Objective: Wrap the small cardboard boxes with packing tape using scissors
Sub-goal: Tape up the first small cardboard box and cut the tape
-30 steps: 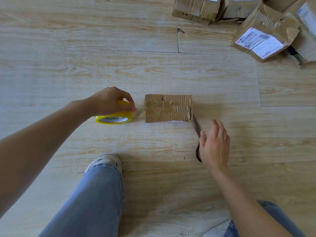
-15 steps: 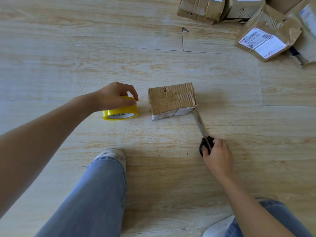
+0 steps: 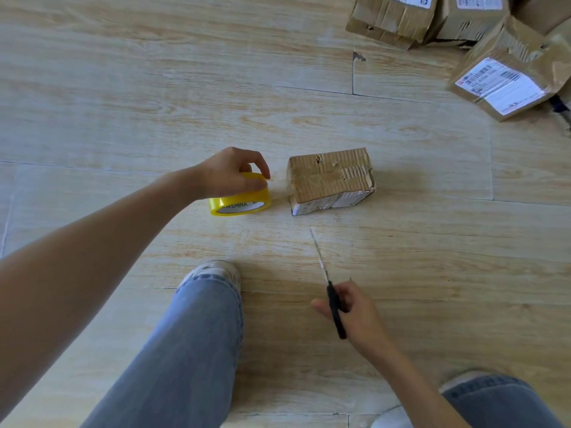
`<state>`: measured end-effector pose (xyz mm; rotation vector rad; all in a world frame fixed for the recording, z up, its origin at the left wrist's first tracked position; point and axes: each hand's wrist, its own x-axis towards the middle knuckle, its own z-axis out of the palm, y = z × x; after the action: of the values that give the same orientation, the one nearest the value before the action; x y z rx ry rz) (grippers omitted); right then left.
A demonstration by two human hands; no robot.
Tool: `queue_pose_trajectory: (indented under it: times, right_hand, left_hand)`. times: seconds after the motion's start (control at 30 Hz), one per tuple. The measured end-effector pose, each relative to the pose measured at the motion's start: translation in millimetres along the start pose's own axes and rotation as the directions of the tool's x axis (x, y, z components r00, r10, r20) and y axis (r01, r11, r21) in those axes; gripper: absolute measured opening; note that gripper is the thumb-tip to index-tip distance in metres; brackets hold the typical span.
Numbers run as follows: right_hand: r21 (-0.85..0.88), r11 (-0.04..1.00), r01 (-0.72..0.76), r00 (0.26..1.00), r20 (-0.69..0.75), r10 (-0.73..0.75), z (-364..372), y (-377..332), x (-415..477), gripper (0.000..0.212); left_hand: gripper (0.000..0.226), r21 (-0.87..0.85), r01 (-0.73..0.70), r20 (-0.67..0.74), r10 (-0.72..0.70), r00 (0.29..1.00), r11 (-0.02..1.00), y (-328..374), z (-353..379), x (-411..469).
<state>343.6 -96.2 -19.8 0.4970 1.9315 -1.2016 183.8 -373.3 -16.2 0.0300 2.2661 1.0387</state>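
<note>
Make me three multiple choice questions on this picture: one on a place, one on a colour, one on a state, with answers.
1. Where is the tape roll relative to the small box?
A. on top of it
B. to its left
C. inside it

2. What colour is the tape roll?
A. yellow
B. red
C. black

3. The scissors are:
A. lying on the floor
B. cutting the box
C. held in the right hand

B: the roll sits left of the box, under the left hand.
A: its side is bright yellow.
C: the right hand grips the handles, blade tip apart from the box.
</note>
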Motion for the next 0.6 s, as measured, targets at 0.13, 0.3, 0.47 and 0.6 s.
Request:
queue_pose_trajectory:
  times: [0.13,0.3,0.47,0.6]
  right_hand:
    - [0.107,0.994,0.020,0.981,0.191,-0.041,18.2,-32.8,4.1,0.071]
    - [0.176,0.983,0.044,0.974,0.211,-0.082,25.4,-68.1,25.9,0.069]
    - [0.264,0.963,0.053,0.978,0.179,-0.103,29.3,-83.7,40.2,0.065]
    - [0.287,0.956,0.066,0.985,0.132,-0.107,32.0,-81.8,42.4,0.058]
  left_hand:
    - [0.010,0.006,-0.002,0.004,0.002,1.000,1.000,1.0,0.6,0.5]
    - [0.010,0.027,-0.006,0.010,0.006,1.000,1.000,-0.2,0.3,-0.3]
    - [0.009,0.034,-0.013,0.027,0.012,1.000,0.999,-2.1,3.5,0.9]
    - [0.008,0.053,-0.001,0.029,-0.001,1.000,0.999,-4.7,6.4,3.2]
